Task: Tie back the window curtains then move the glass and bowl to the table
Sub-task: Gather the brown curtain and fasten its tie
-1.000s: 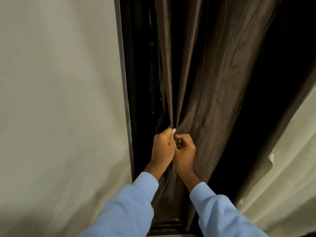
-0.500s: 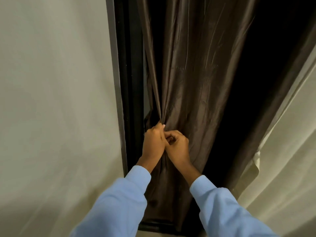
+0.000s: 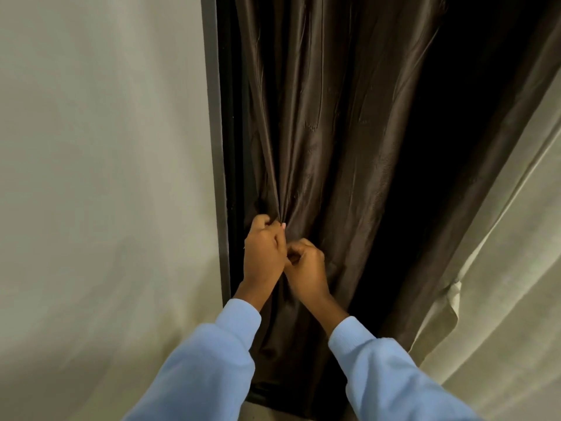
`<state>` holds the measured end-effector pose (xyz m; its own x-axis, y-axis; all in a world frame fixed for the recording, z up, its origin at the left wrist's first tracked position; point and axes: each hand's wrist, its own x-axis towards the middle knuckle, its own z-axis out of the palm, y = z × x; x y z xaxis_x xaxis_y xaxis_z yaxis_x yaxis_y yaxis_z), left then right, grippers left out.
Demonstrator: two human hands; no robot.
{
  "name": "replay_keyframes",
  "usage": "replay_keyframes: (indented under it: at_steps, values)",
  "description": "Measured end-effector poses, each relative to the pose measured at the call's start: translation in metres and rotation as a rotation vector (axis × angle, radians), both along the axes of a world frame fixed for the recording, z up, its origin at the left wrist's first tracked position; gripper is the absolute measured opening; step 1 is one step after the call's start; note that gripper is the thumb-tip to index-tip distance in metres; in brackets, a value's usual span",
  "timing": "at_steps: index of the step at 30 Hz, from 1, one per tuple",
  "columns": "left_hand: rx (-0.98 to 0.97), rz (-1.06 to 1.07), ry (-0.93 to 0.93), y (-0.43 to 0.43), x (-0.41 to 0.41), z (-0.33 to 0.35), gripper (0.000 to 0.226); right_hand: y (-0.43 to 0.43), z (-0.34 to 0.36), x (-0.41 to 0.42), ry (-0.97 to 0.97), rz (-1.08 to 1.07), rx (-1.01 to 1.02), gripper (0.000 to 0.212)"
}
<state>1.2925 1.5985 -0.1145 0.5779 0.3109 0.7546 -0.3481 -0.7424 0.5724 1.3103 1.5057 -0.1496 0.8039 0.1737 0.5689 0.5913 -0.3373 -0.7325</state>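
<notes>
The brown curtain [image 3: 328,141] is gathered into a tight pinch at its left edge, just beside the dark window frame [image 3: 217,147], and folds fan upward from that point. The left hand [image 3: 264,250] is closed in a fist on the gathered cloth, its thumb pressed against the bunch at the top. The right hand [image 3: 306,268] touches the left and is set slightly lower; its fingers [image 3: 299,249] are curled inward on something small between the two hands, and whether that is a tie or only a fold of the curtain cannot be told.

Compared with a second ago, the two hands are no longer level and knuckle to knuckle: the left has been raised onto the gather while the right has been drawn down and turned, as if a loop were being pulled or wound. The gather itself has been held at the same place on the curtain's left edge.

From this it is judged that the tying of this curtain is under way but not finished, since no knot or band can be seen. A paler curtain [image 3: 501,268] hangs loose at the right, apparently untied. Neither the glass, the bowl nor the table is in view, so that part of the task is judged not yet begun.
</notes>
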Motion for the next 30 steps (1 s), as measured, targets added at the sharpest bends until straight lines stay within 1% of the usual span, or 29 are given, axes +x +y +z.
replay_keyframes:
  at_steps: [2,3,5,6,7,8,9,10,11,12,13,16,19,21,23,24,26,27,29,30]
  values:
    - [0.027,0.032,-0.003,0.009,0.000,0.002,0.022,-0.010,0.009,-0.003,-0.062,-0.041,-0.027,0.015]
    - [0.054,0.043,0.002,0.014,0.000,0.003,0.021,-0.018,0.016,-0.007,-0.119,-0.114,0.016,0.018]
    - [0.115,0.065,0.017,0.023,0.001,0.003,0.019,-0.036,0.027,-0.017,-0.303,-0.381,0.151,0.022]
    - [0.152,0.078,0.021,0.028,0.001,0.002,0.016,-0.043,0.031,-0.022,-0.370,-0.548,0.210,0.031]
    - [0.175,0.092,0.025,0.032,0.002,0.001,0.014,-0.048,0.033,-0.023,-0.362,-0.681,0.264,0.048]
    - [0.183,0.100,0.028,0.036,0.003,0.001,0.014,-0.051,0.036,-0.023,-0.290,-0.752,0.294,0.070]
    - [0.179,0.099,0.036,0.040,0.004,0.001,0.014,-0.052,0.037,-0.020,-0.187,-0.759,0.296,0.091]
    - [0.168,0.086,0.041,0.043,0.006,0.000,0.015,-0.051,0.038,-0.017,-0.086,-0.726,0.283,0.107]
    - [0.153,0.059,0.037,0.045,0.007,0.000,0.016,-0.048,0.037,-0.016,-0.007,-0.678,0.270,0.116]
    - [0.135,0.030,0.028,0.046,0.009,0.000,0.015,-0.043,0.036,-0.015,0.045,-0.625,0.268,0.118]
    - [0.115,0.004,0.021,0.046,0.009,0.000,0.015,-0.037,0.036,-0.015,0.071,-0.583,0.284,0.114]
    - [0.089,-0.031,0.023,0.047,0.009,0.000,0.012,-0.023,0.037,-0.014,0.111,-0.547,0.379,0.080]
    - [0.075,-0.049,0.038,0.053,0.011,-0.001,0.013,-0.024,0.038,-0.012,0.107,-0.584,0.535,0.070]
    - [0.035,-0.084,0.032,0.054,0.010,0.000,0.014,-0.026,0.037,-0.015,0.055,-0.616,0.601,0.058]
    - [-0.024,-0.123,0.032,0.053,0.007,0.002,0.012,-0.014,0.035,-0.021,0.012,-0.627,0.621,0.043]
    - [-0.056,-0.138,0.039,0.051,0.006,0.002,0.009,-0.005,0.032,-0.025,-0.016,-0.614,0.615,0.039]
    - [-0.105,-0.164,0.016,0.050,0.003,0.002,0.004,0.015,0.024,-0.033,-0.113,-0.558,0.571,0.041]
    - [-0.127,-0.189,0.004,0.049,0.001,0.002,0.012,0.024,0.021,-0.036,-0.169,-0.521,0.537,0.044]
    - [-0.144,-0.253,-0.005,0.051,-0.003,0.001,0.043,0.037,0.019,-0.041,-0.255,-0.446,0.471,0.045]
    - [-0.121,-0.265,-0.006,0.052,-0.005,0.000,0.050,0.042,0.019,-0.043,-0.275,-0.408,0.448,0.045]
